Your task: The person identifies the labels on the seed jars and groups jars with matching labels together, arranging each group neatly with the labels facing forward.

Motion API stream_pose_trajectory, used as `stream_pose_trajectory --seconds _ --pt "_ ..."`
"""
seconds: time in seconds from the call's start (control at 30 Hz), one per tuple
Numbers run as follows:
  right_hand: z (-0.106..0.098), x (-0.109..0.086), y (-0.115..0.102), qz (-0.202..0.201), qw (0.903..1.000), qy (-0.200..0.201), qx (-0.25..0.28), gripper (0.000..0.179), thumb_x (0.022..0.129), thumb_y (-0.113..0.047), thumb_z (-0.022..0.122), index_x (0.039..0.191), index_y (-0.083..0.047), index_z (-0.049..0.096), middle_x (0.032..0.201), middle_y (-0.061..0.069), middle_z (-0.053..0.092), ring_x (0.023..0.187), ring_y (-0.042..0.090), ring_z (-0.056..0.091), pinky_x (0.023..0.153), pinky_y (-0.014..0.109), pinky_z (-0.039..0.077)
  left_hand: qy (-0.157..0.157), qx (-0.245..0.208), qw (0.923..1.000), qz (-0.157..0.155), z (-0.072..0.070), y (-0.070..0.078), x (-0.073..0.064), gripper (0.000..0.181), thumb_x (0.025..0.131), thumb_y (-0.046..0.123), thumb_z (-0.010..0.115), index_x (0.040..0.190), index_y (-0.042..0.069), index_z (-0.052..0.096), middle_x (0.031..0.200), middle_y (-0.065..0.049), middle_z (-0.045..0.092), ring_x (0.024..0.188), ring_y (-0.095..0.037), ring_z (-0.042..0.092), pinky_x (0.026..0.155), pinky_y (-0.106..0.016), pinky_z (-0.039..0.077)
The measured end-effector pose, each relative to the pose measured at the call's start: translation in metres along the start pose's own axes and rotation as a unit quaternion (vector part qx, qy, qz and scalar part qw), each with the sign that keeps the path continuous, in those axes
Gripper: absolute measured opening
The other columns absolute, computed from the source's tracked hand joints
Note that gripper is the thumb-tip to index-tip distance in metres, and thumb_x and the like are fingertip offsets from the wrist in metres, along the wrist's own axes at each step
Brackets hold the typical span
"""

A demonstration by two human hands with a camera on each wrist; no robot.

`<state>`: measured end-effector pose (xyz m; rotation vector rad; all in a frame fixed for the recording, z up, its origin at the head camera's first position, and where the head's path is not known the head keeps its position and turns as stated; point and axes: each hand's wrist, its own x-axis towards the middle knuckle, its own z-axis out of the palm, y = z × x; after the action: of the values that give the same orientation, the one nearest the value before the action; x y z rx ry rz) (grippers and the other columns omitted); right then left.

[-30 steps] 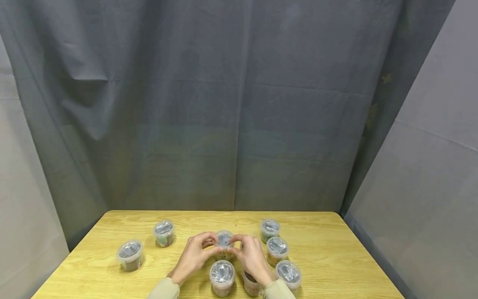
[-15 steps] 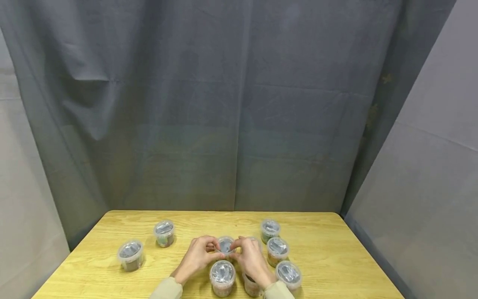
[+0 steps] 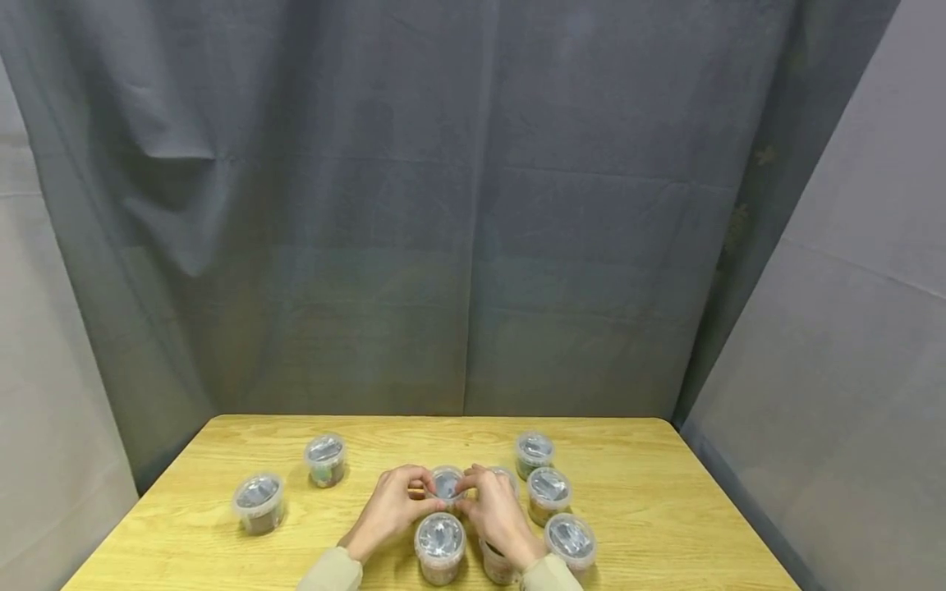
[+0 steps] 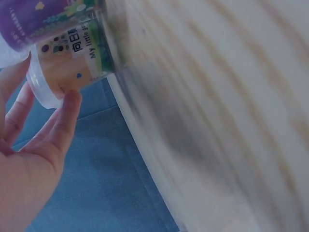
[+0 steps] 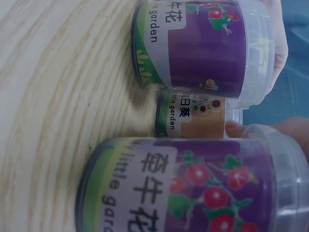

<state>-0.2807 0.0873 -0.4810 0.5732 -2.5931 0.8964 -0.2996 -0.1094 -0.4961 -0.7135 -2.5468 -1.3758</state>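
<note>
Both hands are at a clear lidded plastic cup (image 3: 447,483) that stands upright in the middle of the table. It has an orange label (image 4: 67,67) with sunflowers and "My little garden" print. My left hand (image 3: 397,502) grips its lid rim from the left, thumb at the near side. From the right, my right hand (image 3: 493,507) holds the same rim between thumb and fingers. Just nearer stands another lidded cup (image 3: 440,548). In the right wrist view, purple-labelled cups (image 5: 203,48) flank the orange one, and a near purple cup (image 5: 193,193) partly hides the right hand.
Three lidded cups form a slanting row at the right, the middle cup (image 3: 549,496) among them. One cup (image 3: 505,476) shows behind the right hand, another (image 3: 497,566) below its wrist. Two cups (image 3: 325,460) stand apart at the left. A grey curtain (image 3: 355,246) hangs behind the wooden table.
Over the first half second, both hands brought the orange-labelled cup slightly nearer and to the right, in line behind the front cup. Since then hands and cup have stayed in place.
</note>
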Motion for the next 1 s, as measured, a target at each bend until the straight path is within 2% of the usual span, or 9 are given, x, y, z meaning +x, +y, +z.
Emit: stream_pose_trajectory --seconds 0.17,0.37,0.5,0.67,0.73,0.87,0.97,1.0 --pt "0.001 -0.002 -0.002 0.017 0.9998 -0.005 0.004 0.022 0.077 0.0 0.072 0.097 -0.007 0.077 0.125 0.019 0.065 0.11 0.047 0.06 0.094 0.06 0.049 0.001 0.021 0.9995 -0.023 -0.005 0.001 0.0 0.015 0.088 0.034 0.073 0.089 0.021 0.066 0.105 -0.001 0.068 0.105 -0.023 0.065 0.079 -0.026 0.059" --pt "-0.001 0.002 -0.009 0.007 0.9999 0.002 0.015 0.032 0.077 0.008 0.06 0.101 -0.005 0.076 0.126 0.017 0.065 0.115 0.039 0.062 0.098 0.054 0.05 0.021 0.026 0.9988 -0.037 -0.015 0.002 -0.001 0.01 0.093 0.032 0.068 0.091 0.022 0.067 0.098 0.006 0.069 0.102 -0.022 0.067 0.08 -0.031 0.059" --pt "0.002 0.007 -0.02 -0.011 0.9994 0.004 0.032 0.03 0.08 0.005 0.059 0.103 -0.004 0.076 0.123 0.016 0.067 0.112 0.034 0.064 0.095 0.048 0.054 0.039 0.034 0.9978 -0.041 -0.02 0.001 -0.004 0.008 0.094 0.028 0.067 0.089 0.021 0.067 0.092 0.008 0.07 0.093 -0.015 0.068 0.081 -0.03 0.059" --pt "0.011 0.012 -0.031 -0.031 0.9991 0.014 0.027 0.021 0.086 -0.001 0.065 0.104 -0.006 0.075 0.113 0.01 0.072 0.107 0.027 0.068 0.089 0.04 0.058 0.031 0.041 0.9977 -0.044 -0.029 0.0 -0.009 0.013 0.096 0.031 0.064 0.092 0.02 0.07 0.093 0.008 0.071 0.089 -0.009 0.067 0.082 -0.026 0.058" --pt "0.014 0.014 -0.036 -0.032 0.9991 0.006 0.028 0.019 0.088 -0.003 0.065 0.104 -0.008 0.074 0.11 0.007 0.073 0.105 0.023 0.069 0.088 0.038 0.058 0.033 0.047 0.9974 -0.044 -0.034 0.0 -0.011 0.014 0.096 0.031 0.063 0.093 0.02 0.071 0.094 0.008 0.071 0.089 -0.009 0.067 0.081 -0.025 0.057" --pt "0.018 0.02 -0.048 -0.029 0.9988 -0.026 0.03 0.018 0.089 -0.007 0.066 0.105 -0.01 0.074 0.11 0.005 0.073 0.081 0.012 0.067 0.073 0.027 0.058 0.058 0.059 0.9953 -0.051 -0.046 -0.001 -0.016 0.013 0.096 0.027 0.065 0.092 0.018 0.073 0.091 0.008 0.072 0.086 -0.009 0.067 0.079 -0.025 0.057" --pt "0.021 0.024 -0.058 -0.032 0.9983 -0.044 0.02 0.017 0.089 -0.008 0.068 0.105 -0.011 0.075 0.11 0.005 0.074 0.079 0.011 0.066 0.071 0.026 0.057 0.084 0.066 0.9922 -0.064 -0.055 -0.005 -0.019 0.011 0.094 0.024 0.067 0.09 0.017 0.074 0.089 0.008 0.073 0.084 -0.008 0.067 0.078 -0.026 0.058" --pt "0.022 0.025 -0.061 -0.035 0.9981 -0.047 0.02 0.017 0.089 -0.007 0.069 0.104 -0.011 0.075 0.109 0.005 0.074 0.083 0.014 0.068 0.073 0.029 0.058 0.092 0.069 0.9908 -0.072 -0.058 -0.006 -0.02 0.011 0.094 0.024 0.067 0.09 0.017 0.074 0.088 0.008 0.073 0.083 -0.008 0.067 0.077 -0.026 0.058"
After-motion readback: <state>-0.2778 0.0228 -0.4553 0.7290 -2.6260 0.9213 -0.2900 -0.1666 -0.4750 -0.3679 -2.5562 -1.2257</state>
